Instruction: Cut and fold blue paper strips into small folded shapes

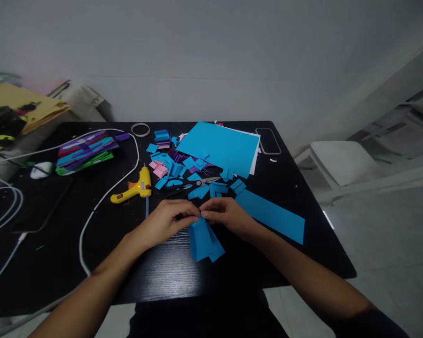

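Observation:
Near the front of the black table, a folded blue paper piece (pixel 202 239) hangs from the fingertips of both hands, its lower end fanned into flaps. My left hand (pixel 172 218) pinches its top from the left. From the right, my right hand (pixel 227 213) closes thumb and finger on the same top edge, the two hands nearly touching. Just beyond them lie scissors (pixel 207 180) among small cut blue pieces (pixel 174 169). A long blue strip (pixel 273 213) rests beside my right forearm, and a large blue sheet (pixel 220 148) lies farther back.
A yellow glue gun (pixel 137 188) lies left of the hands, with a white cable (pixel 105 195) looping past it. Bundled coloured paper (pixel 86 152), a tape ring (pixel 140 129) and a phone (pixel 268 141) sit farther back. A white stool (pixel 341 162) stands at the right.

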A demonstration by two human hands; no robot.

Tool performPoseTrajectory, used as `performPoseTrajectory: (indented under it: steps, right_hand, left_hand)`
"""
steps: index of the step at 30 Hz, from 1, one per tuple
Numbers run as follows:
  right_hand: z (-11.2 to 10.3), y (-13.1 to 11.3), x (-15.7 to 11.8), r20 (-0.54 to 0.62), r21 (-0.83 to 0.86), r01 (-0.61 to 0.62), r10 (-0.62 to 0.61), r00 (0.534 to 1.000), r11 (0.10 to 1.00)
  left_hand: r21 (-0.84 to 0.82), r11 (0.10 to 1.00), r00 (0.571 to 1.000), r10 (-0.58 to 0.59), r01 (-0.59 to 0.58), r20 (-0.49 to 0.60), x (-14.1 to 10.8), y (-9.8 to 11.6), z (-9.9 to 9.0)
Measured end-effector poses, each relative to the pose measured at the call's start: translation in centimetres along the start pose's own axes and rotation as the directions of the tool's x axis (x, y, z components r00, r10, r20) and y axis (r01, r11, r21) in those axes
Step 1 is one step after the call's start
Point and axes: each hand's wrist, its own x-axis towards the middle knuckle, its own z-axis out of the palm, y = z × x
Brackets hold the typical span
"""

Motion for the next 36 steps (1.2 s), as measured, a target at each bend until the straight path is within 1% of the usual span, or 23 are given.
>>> performPoseTrajectory:
  steps: [4,7,10,12,14,17,18,20,21,23,28,34,36]
  right_hand:
    - [0.0,0.1,0.0,0.002,0.001,0.011,-0.011,1.0,1.0]
    - [-0.1,0.3,0.1,0.005,-0.04,0.045,-0.045,0.999,0.998]
    - [-0.1,0.3,0.0,0.02,-0.117,0.122,-0.121,0.992,0.986]
    - [0.0,0.0,-0.3,0.034,-0.196,0.208,-0.205,0.978,0.958]
    - [0.0,-0.5,-0.7,0.093,-0.293,0.312,-0.297,0.95,0.904]
    - [0.1,-1.2,-1.3,0.252,-0.425,0.473,-0.401,0.881,0.772]
    - [0.0,-1.3,-1.4,0.292,-0.46,0.515,-0.424,0.857,0.724]
    - [-0.1,-1.2,-1.4,0.326,-0.515,0.564,-0.462,0.825,0.645]
    - [-0.2,-1.1,-1.3,0.328,-0.531,0.574,-0.474,0.817,0.623]
    - [-0.3,-0.8,-1.1,0.315,-0.536,0.575,-0.486,0.815,0.618]
    - [-0.6,-0.6,-0.8,0.259,-0.519,0.546,-0.488,0.834,0.658]
    - [-0.6,-0.4,-0.8,0.24,-0.497,0.504,-0.446,0.862,0.706]
    - [-0.6,-0.3,-0.8,0.241,-0.506,0.502,-0.444,0.863,0.701]
  left_hand:
    - [-0.015,0.999,0.999,-0.032,0.032,-0.002,0.0,0.0,0.1]
    - [-0.058,0.994,0.995,-0.093,0.091,-0.032,0.0,-0.1,0.3]
    - [-0.129,0.978,0.982,-0.173,0.163,-0.073,0.0,-0.2,0.5]
    - [-0.173,0.965,0.974,-0.212,0.196,-0.079,0.0,-0.4,0.6]
    - [-0.208,0.954,0.969,-0.235,0.216,-0.074,0.0,-0.6,0.6]
    - [-0.231,0.947,0.966,-0.246,0.223,-0.076,0.0,-0.6,0.6]
    - [-0.233,0.947,0.967,-0.244,0.221,-0.075,0.0,-0.6,0.6]
    - [-0.231,0.95,0.971,-0.23,0.21,-0.064,0.0,-0.5,0.5]
    - [-0.229,0.952,0.974,-0.22,0.202,-0.057,0.0,-0.5,0.5]
    - [-0.234,0.954,0.979,-0.199,0.186,-0.036,0.0,-0.4,0.5]
    - [-0.27,0.942,0.979,-0.206,0.199,0.005,0.0,-0.2,0.4]
    - [-0.294,0.929,0.974,-0.226,0.225,0.031,0.1,0.0,0.3]
    - [-0.292,0.929,0.973,-0.229,0.227,0.029,0.1,-0.1,0.3]
